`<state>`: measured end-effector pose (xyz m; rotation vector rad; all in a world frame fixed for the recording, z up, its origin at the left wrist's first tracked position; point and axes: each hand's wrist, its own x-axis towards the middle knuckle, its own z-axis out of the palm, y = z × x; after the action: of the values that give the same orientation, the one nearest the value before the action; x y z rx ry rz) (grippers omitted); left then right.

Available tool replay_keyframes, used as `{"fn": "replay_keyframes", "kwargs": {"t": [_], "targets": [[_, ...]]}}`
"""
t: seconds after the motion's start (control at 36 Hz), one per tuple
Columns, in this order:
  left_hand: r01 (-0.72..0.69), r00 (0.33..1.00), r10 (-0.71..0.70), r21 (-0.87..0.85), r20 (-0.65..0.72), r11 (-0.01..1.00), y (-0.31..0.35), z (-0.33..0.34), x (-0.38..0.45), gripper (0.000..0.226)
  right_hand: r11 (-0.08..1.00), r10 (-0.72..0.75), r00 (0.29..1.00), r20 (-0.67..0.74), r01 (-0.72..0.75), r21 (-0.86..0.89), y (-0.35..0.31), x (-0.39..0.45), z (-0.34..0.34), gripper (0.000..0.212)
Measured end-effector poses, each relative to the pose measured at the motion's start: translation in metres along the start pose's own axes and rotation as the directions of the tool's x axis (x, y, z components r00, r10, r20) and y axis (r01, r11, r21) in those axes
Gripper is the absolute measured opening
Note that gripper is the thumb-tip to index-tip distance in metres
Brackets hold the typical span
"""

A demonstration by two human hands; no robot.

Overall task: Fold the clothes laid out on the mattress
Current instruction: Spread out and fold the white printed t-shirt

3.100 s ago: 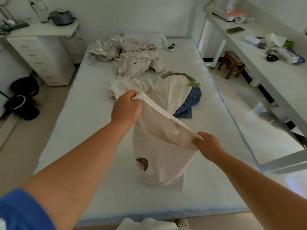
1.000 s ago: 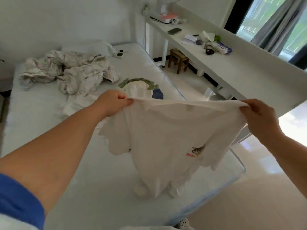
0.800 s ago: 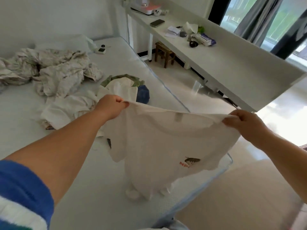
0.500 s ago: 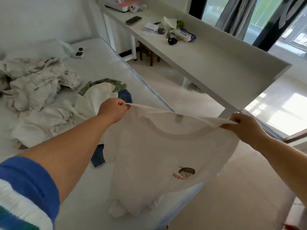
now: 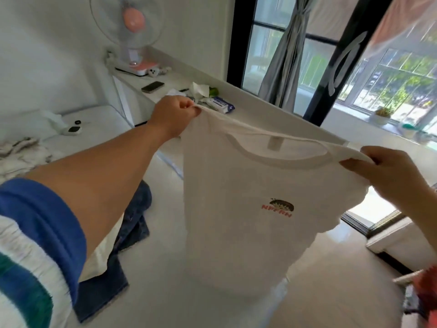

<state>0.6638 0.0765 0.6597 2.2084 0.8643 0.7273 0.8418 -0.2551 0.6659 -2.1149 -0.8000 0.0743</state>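
**Shirt held up by the shoulders, ready to be laid flat**

While only the head view is on offer, it shows the whole step. The left hand (image 5: 173,117) pinches one shoulder of the white short-sleeved cotton T-shirt (image 5: 238,218) with its fingers (image 5: 188,106) clenched on the seam, and the right hand (image 5: 390,176) grasps the other shoulder between thumb and curled fingers. The shirt hangs in the air between them, neckline up, its small cartoon print (image 5: 279,207) facing the camera, its hem dangling off to the side of the white mattress (image 5: 99,119) rather than over it. Dark blue denim jeans (image 5: 127,233) lie on the mattress under the left forearm, with a crumpled pale sheet (image 5: 16,152) farther up the bed. A white tabletop (image 5: 248,102) along the wall carries a pink-centred desk fan (image 5: 132,27) and a dark phone (image 5: 153,86).

To do this step well, I would judge it best to keep both shoulders level and taut, swing the shirt back over a bare stretch of mattress away from the jeans, and lower it hem first so that the body spreads without creases before either hand lets go.
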Motion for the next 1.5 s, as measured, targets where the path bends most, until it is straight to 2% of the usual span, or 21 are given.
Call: {"fn": "replay_keyframes", "kwargs": {"t": [0.11,0.25,0.39,0.47,0.61,0.78,0.97,1.14,1.25,1.33,1.44,1.5], "targets": [[0.011,0.997,-0.011,0.004,0.074,1.0,-0.019,-0.017,-0.021,0.02,0.994,-0.042,0.983,0.179,0.06,-0.093,-0.013,-0.031,0.012,0.034],[0.082,0.99,-0.091,0.091,0.105,0.992,-0.073,-0.033,-0.067,0.011,0.987,0.056,0.923,0.381,0.006,-0.159,-0.015,-0.088,0.061,0.016],[0.134,0.97,-0.171,0.209,0.171,0.969,-0.152,-0.06,-0.133,0.007,0.971,0.127,0.779,0.614,0.028,-0.236,-0.015,-0.169,0.133,0.026],[0.183,0.942,-0.25,0.284,0.223,0.941,-0.21,-0.083,-0.185,0.007,0.957,0.162,0.692,0.703,0.062,-0.282,-0.02,-0.227,0.183,0.034],[0.242,0.899,-0.357,0.389,0.255,0.889,-0.313,-0.13,-0.291,0.014,0.926,0.222,0.625,0.748,0.105,-0.362,-0.036,-0.339,0.275,0.035],[0.233,0.863,-0.405,0.473,0.303,0.85,-0.432,-0.207,-0.43,0.015,0.888,0.28,0.597,0.752,0.136,-0.439,-0.073,-0.484,0.383,0.035],[0.242,0.766,-0.513,0.566,0.386,0.788,-0.557,-0.275,-0.552,0.023,0.896,0.206,0.377,0.903,0.298,-0.329,-0.106,-0.619,0.491,0.033],[0.269,0.707,-0.589,0.622,0.391,0.736,-0.64,-0.29,-0.633,0.025,0.905,0.215,0.259,0.942,0.31,-0.291,-0.11,-0.71,0.576,0.033],[0.276,0.711,-0.606,0.651,0.356,0.707,-0.67,-0.294,-0.669,0.029,0.921,0.247,0.145,0.958,0.274,-0.279,-0.117,-0.76,0.611,0.027],[0.303,0.735,-0.615,0.672,0.287,0.675,-0.693,-0.301,-0.685,0.03,0.915,0.255,0.109,0.961,0.294,-0.276,-0.122,-0.785,0.627,0.044],[0.279,0.763,-0.61,0.743,0.214,0.609,-0.723,-0.309,-0.706,0.031,0.907,0.241,0.061,0.969,0.342,-0.247,-0.125,-0.81,0.649,0.05],[0.307,0.75,-0.642,0.776,0.159,0.551,-0.734,-0.31,-0.718,0.03,0.899,0.239,0.04,0.97,0.368,-0.237,-0.123,-0.823,0.662,0.052]]}}
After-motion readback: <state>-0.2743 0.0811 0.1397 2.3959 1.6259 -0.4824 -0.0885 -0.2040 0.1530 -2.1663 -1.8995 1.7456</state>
